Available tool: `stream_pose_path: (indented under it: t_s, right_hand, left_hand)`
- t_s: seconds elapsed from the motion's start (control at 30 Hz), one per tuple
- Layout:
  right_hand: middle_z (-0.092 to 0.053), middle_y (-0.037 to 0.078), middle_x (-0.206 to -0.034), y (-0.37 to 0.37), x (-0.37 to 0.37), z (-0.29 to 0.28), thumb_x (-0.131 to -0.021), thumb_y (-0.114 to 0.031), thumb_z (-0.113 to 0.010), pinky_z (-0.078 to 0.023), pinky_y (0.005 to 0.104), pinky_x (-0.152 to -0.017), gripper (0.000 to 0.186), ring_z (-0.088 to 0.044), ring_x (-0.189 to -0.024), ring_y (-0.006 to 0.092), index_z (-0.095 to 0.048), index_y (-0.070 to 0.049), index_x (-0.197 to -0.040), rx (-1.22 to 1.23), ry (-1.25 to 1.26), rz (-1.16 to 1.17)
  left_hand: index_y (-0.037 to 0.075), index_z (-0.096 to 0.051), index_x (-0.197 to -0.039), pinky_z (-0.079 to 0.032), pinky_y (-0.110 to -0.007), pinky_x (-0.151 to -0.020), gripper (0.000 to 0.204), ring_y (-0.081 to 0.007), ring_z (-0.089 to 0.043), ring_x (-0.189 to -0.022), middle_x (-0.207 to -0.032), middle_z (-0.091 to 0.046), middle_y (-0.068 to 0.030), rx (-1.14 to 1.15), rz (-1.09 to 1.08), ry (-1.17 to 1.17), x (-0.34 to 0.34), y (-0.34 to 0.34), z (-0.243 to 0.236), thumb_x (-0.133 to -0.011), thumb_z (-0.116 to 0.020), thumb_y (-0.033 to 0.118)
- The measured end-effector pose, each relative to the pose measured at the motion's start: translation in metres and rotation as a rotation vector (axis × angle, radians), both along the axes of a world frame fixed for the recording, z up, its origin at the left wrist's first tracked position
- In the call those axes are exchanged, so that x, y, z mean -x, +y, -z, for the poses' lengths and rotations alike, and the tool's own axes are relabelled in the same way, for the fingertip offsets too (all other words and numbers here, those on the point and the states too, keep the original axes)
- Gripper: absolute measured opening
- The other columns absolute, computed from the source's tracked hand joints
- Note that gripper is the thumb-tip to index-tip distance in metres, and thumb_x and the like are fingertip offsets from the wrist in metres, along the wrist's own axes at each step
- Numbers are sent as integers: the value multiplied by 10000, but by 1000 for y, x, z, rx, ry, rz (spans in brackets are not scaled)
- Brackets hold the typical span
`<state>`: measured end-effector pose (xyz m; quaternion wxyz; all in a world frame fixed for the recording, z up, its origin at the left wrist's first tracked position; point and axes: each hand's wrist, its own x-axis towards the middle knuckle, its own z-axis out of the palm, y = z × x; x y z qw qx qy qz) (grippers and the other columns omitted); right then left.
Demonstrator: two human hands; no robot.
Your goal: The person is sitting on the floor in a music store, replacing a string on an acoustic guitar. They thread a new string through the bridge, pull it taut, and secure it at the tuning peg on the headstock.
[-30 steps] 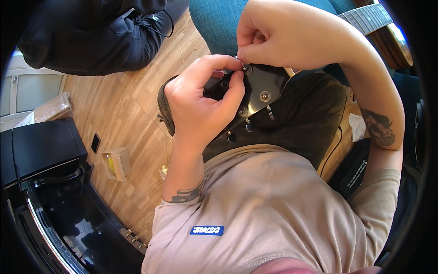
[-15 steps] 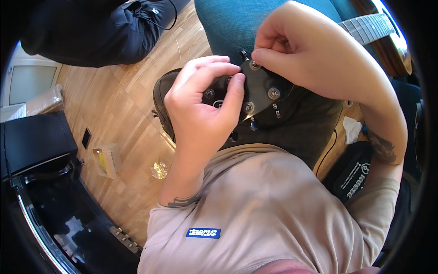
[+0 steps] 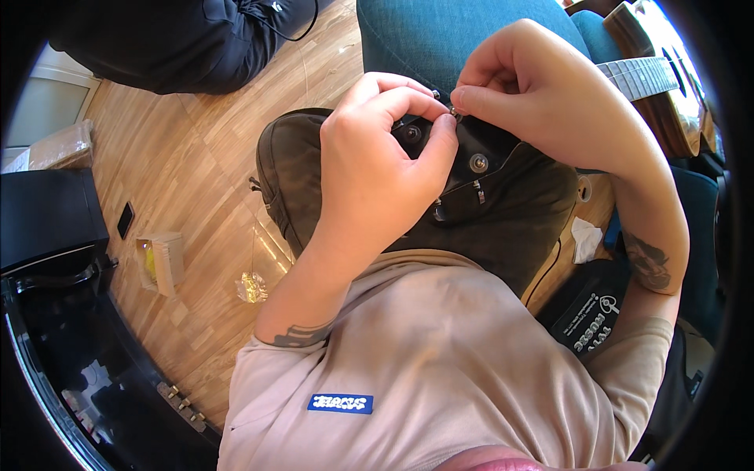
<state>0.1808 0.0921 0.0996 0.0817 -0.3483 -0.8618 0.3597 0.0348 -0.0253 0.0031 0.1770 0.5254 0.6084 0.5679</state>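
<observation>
moved: both hands and the black thing sit higher and more to the middle than a moment ago. the fingers have closed in on one small spot.
left hand [image 3: 369, 165]: curled over the near side of the black plate. its thumb and first finger are bent toward each other with a narrow gap, pressing on the plate, likely to keep it from sliding.
right hand [image 3: 526, 94]: thumb and first finger are pinched shut on a tiny silver metal screw or pin [image 3: 454, 112]. the pinch is tight because the part is so little.
thing being worked on: a flat black plate with round silver studs [image 3: 479, 157], on the person's lap. it lies on the dark olive-brown trousers [image 3: 298, 173], just below the two hands, and both hands touch it.
small parts: one round stud [image 3: 477, 163] shows bare on the plate. two thin silver pegs [image 3: 476, 192] hang at its lower edge.
why so close: the plate is kept close under the face, maybe so the tiny part is easy to see.
floor: light wooden floor [image 3: 181, 173] on the left. a small open cardboard box [image 3: 161, 261] and a crumpled clear wrapper [image 3: 251, 286] lie there, well apart from the hands.
right side: a wooden guitar with a pale neck [image 3: 652, 74] leans near the right hand. a white crumpled tissue [image 3: 583, 237] lies lower down.
bottom left: a black open case [image 3: 55, 330].
top: another person's dark sleeve [image 3: 157, 39], far from the work.
</observation>
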Motion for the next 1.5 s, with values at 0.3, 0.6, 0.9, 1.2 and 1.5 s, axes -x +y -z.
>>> stream_pose_path:
  t_s: [0.3,0.6,0.9,1.2,1.5]
  right_hand:
    - [-700,25,-852,2,-4,2,-932,-128,-796,-526,229,-698,180,-637,-794,60,-712,24,-979,20,68,-58]
    - [-688,35,-766,6,-1,6,-924,-121,-789,-501,236,-648,183,-621,-725,61,-735,54,-925,21,71,-61]
    - [-615,133,-580,4,1,-33,-944,-132,-641,-440,345,-519,269,-517,-487,205,-669,66,-765,1,-79,-234]
    - [-681,162,-652,14,9,-25,-925,-146,-674,-506,378,-577,227,-639,-558,277,-717,46,-814,-31,-130,-236]
    - [-622,9,-634,38,3,23,-963,-164,-724,-422,240,-480,199,-560,-517,61,-737,26,-901,66,124,-273]
  left_hand:
    - [-15,-706,-879,-504,-311,-912,102,-187,-664,-959,-1007,-705,-99,76,-71,89,-8,7,2,-850,-750,72]
    - [61,-693,-792,-533,-380,-756,128,-287,-679,-831,-883,-686,-88,20,-9,49,1,15,8,-761,-771,158]
    - [5,-773,-921,-578,-272,-760,158,-148,-747,-818,-898,-779,-88,-226,17,302,10,11,5,-771,-781,-45]
    - [16,-741,-833,-602,-312,-667,125,-239,-752,-738,-849,-760,-85,-287,-18,631,13,18,-8,-722,-788,-14]
    - [44,-733,-850,-610,-354,-656,119,-287,-735,-704,-863,-752,-90,-277,145,463,28,23,-4,-738,-774,37]
